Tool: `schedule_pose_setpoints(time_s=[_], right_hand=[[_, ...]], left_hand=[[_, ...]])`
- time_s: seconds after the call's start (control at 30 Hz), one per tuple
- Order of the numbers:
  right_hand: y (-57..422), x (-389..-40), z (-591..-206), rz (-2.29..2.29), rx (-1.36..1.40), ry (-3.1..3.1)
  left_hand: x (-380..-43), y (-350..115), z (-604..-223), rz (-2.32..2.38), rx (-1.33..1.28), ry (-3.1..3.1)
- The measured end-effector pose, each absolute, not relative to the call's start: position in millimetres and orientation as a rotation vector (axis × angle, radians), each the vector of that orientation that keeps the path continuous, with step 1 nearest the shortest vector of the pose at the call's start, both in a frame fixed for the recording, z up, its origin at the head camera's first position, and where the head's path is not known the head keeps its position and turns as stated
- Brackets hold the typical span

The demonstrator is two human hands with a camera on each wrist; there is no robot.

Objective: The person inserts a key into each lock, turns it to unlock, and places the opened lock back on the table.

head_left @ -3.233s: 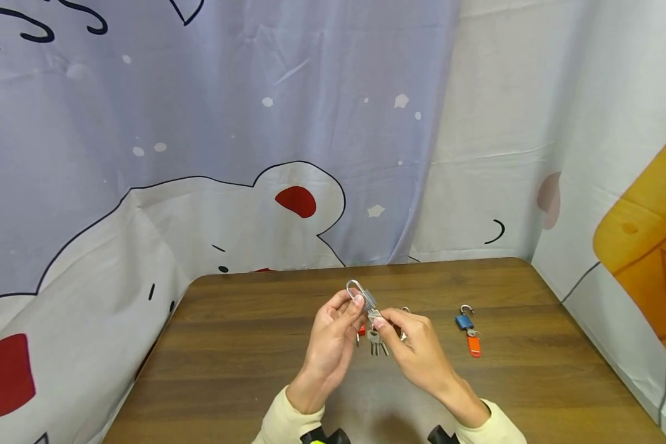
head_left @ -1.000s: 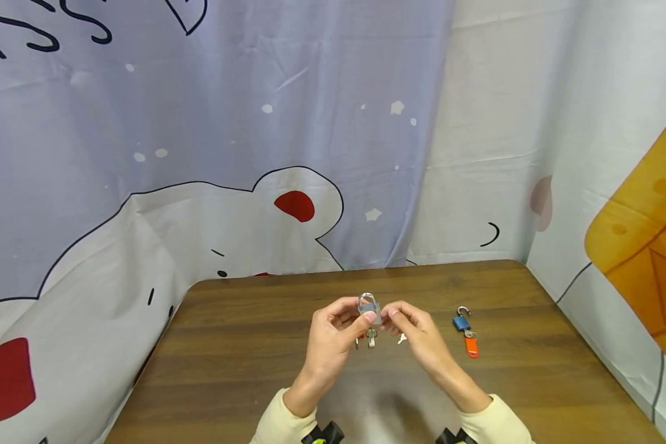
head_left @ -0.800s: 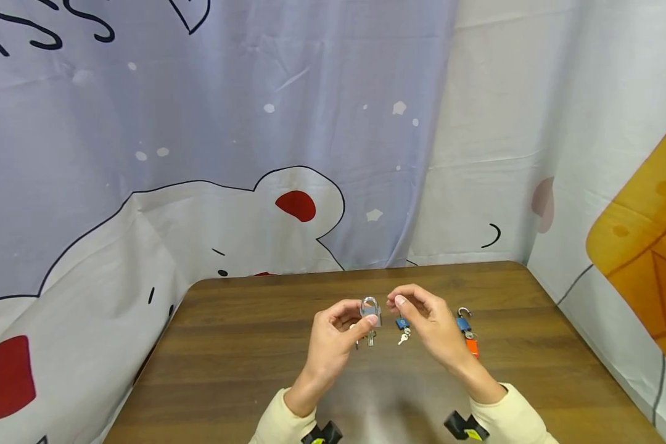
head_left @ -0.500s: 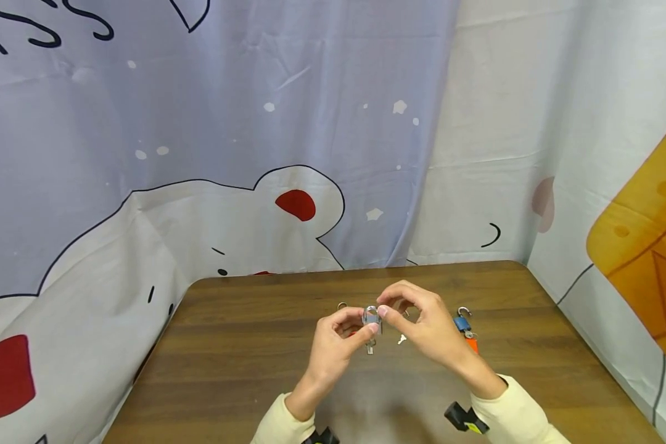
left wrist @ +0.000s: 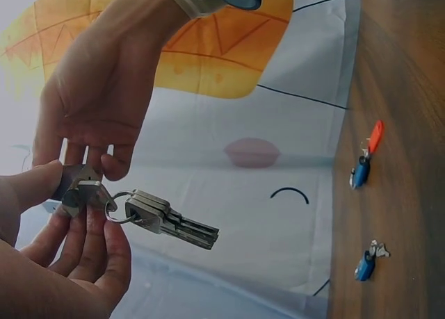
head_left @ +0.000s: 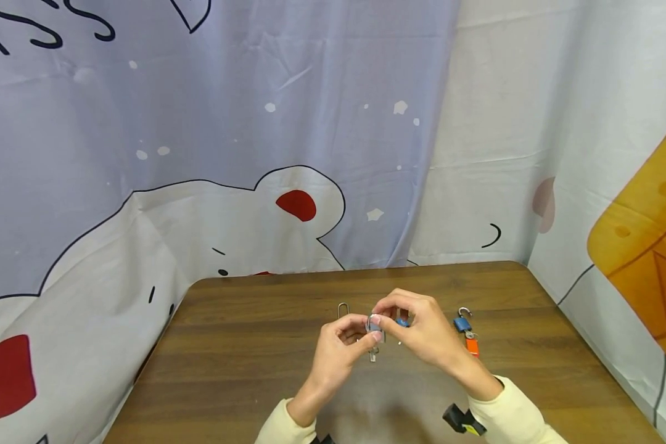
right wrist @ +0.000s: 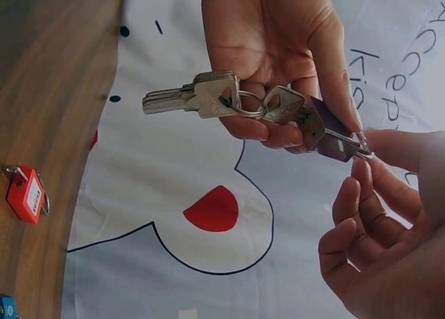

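Note:
A silver-grey padlock (right wrist: 327, 135) is held up above the table between both hands. My left hand (head_left: 335, 351) grips its body between thumb and fingers. With thumb and forefinger, my right hand (head_left: 422, 324) pinches the metal shackle (right wrist: 358, 149) at its top. One key (right wrist: 284, 105) sits in the keyhole end of the padlock. From its ring, several more silver keys (left wrist: 170, 218) hang below the lock. The head view shows the padlock partly hidden by fingers.
On the wooden table (head_left: 244, 357), a blue padlock (head_left: 462, 324) with an orange tag (head_left: 472, 347) lies to the right. Another blue padlock (left wrist: 364, 267) with small keys lies behind my right hand. A red padlock (right wrist: 28, 197) stands beyond my left hand. A printed curtain (head_left: 211, 111) hangs behind.
My right hand, earlier at the keys and then apart from the padlock, has moved left onto its shackle. My left hand keeps its grip and has lowered the padlock slightly.

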State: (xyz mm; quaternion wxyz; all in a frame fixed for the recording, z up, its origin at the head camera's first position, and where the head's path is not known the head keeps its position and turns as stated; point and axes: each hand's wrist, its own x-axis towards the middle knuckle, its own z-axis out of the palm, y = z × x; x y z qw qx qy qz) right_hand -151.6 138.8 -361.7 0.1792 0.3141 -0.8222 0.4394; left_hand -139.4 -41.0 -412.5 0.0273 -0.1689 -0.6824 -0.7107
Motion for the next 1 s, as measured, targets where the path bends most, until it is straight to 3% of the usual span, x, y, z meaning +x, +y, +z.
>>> schedule_pose_setpoints(time_s=[1.0], right_hand=[[138.5,-153.0,-358.7,1.167,0.898,-2.311]], left_hand=[[-137.3,-42.0,-416.2,-2.172,-0.498,-2.144]])
